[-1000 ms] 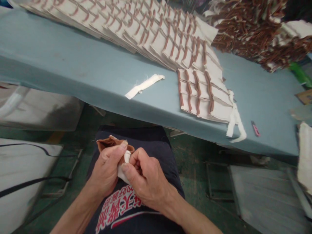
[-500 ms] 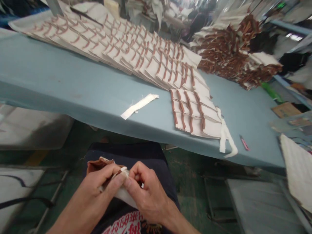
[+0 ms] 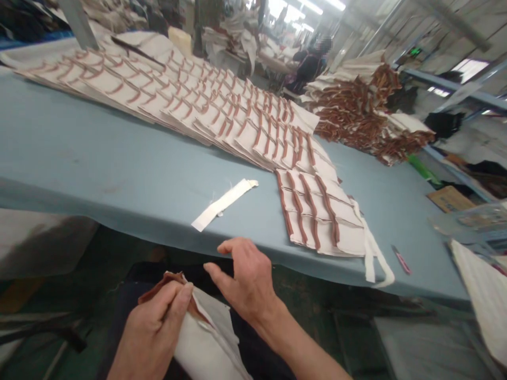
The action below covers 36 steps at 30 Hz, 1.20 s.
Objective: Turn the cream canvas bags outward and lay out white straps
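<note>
My left hand [image 3: 156, 322] pinches a folded piece of off-white fabric [image 3: 209, 345] with a brown edge, held over my lap below the table. Off to its right, my right hand [image 3: 247, 277] is raised near the table's front edge, thumb and fingers apart, with nothing in it. Beyond it a white fabric strip [image 3: 222, 205] with loose threads lies on the blue-covered table [image 3: 130, 174]. Farther right sits a small stack of cream pieces with brown edges [image 3: 317, 214]. White tape [image 3: 372, 253] hangs from that stack's right side.
Overlapping rows of brown-edged cream pieces [image 3: 190, 100] spread across the table's back. A tall pile of brown and cream fabric [image 3: 356, 111] rises behind at right. A small pink-handled cutter [image 3: 402, 259] lies near the right front. A person [image 3: 311, 66] sits in the background.
My right hand has let go of the fabric and moved up and right, its fingers opening. The left hand keeps hold, and more of the off-white fabric shows. The view has tilted up.
</note>
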Each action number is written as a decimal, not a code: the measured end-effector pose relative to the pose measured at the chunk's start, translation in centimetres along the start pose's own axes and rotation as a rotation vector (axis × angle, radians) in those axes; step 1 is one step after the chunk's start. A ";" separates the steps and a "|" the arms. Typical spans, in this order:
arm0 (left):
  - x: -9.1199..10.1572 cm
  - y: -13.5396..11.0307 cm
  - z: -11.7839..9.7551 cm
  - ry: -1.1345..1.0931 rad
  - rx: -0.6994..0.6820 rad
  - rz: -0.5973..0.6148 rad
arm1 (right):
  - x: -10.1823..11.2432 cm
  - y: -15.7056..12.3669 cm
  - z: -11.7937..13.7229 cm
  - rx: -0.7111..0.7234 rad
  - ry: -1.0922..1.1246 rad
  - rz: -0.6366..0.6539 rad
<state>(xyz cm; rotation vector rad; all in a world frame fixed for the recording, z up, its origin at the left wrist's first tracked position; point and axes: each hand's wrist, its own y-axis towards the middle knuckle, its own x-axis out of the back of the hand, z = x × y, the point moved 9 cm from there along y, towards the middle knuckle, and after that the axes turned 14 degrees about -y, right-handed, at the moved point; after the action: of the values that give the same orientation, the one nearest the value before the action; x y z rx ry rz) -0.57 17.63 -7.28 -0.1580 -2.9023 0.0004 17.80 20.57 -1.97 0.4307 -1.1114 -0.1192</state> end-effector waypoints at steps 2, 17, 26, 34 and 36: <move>0.3 0.7 0.4 0.033 -0.033 -0.055 | -0.5 2.1 0.0 0.112 -0.178 -0.122; 2.1 4.4 1.6 0.158 0.126 -0.329 | -6.1 6.7 -1.5 0.062 -0.080 0.125; 1.2 7.3 -0.4 0.201 0.045 -0.293 | -5.1 8.3 -3.7 -0.078 0.178 0.233; 0.0 11.5 -2.0 0.163 0.021 -0.185 | -5.2 8.9 -4.0 -0.150 0.274 0.316; -0.1 12.2 -2.0 0.145 0.080 -0.175 | -5.3 8.7 -4.2 -0.177 0.331 0.315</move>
<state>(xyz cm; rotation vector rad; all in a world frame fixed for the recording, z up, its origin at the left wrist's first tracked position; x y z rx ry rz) 1.31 29.73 -5.52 0.1062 -2.7562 0.0723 18.13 31.32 -4.54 0.1070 -0.8211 0.1273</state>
